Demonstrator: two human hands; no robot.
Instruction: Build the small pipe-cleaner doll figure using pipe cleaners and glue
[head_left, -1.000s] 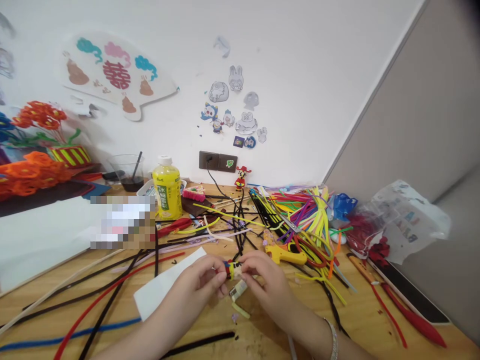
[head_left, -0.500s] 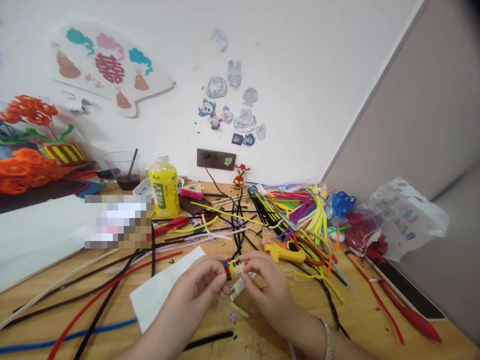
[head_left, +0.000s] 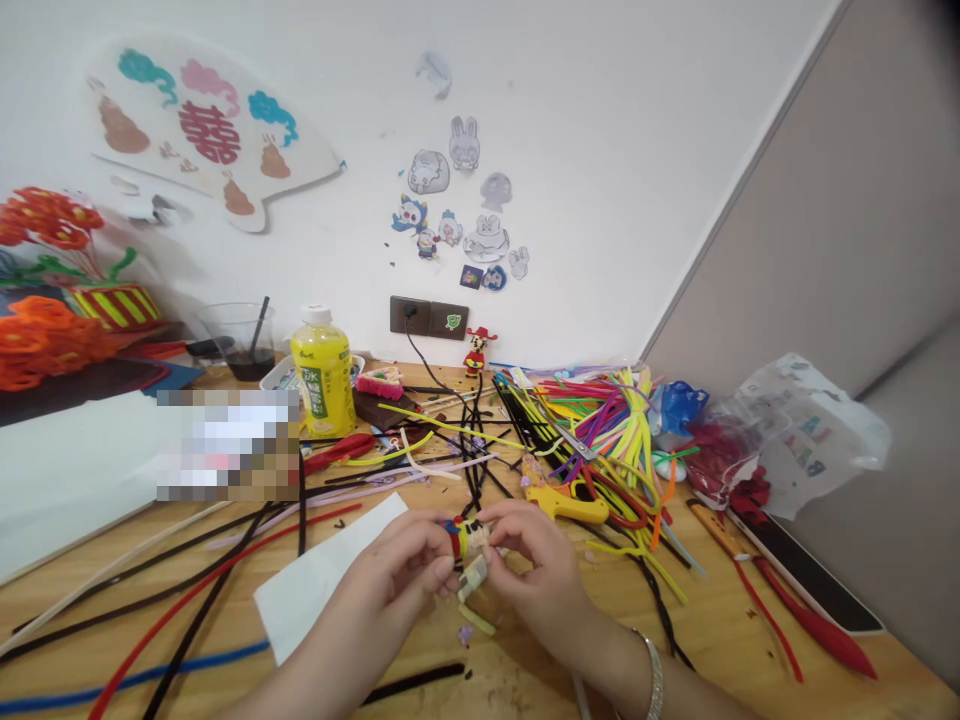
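Observation:
Between my two hands is a small pipe-cleaner figure (head_left: 465, 538), lying on its side with red, blue, yellow and cream parts. My left hand (head_left: 409, 565) pinches its red and blue end. At the cream end, the fingers of my right hand (head_left: 529, 565) are closed on the same figure. A pale strip (head_left: 474, 575) shows just under my fingertips; I cannot tell whether it is joined to the figure. Below it, a short pale yellow piece of pipe cleaner (head_left: 477, 618) lies on the table. White paper (head_left: 330, 570) rests beside my left wrist.
A yellow glue gun (head_left: 570, 503) lies beyond my right hand, with a heap of coloured pipe cleaners (head_left: 600, 420) behind it. Black, red and blue stems cross the left side. A yellow drink bottle (head_left: 324, 375) and a finished figure in a red hat (head_left: 477, 352) stand further back.
The whole view has shifted slightly. Both hands keep hold of the figure, with hardly any visible change in their grip.

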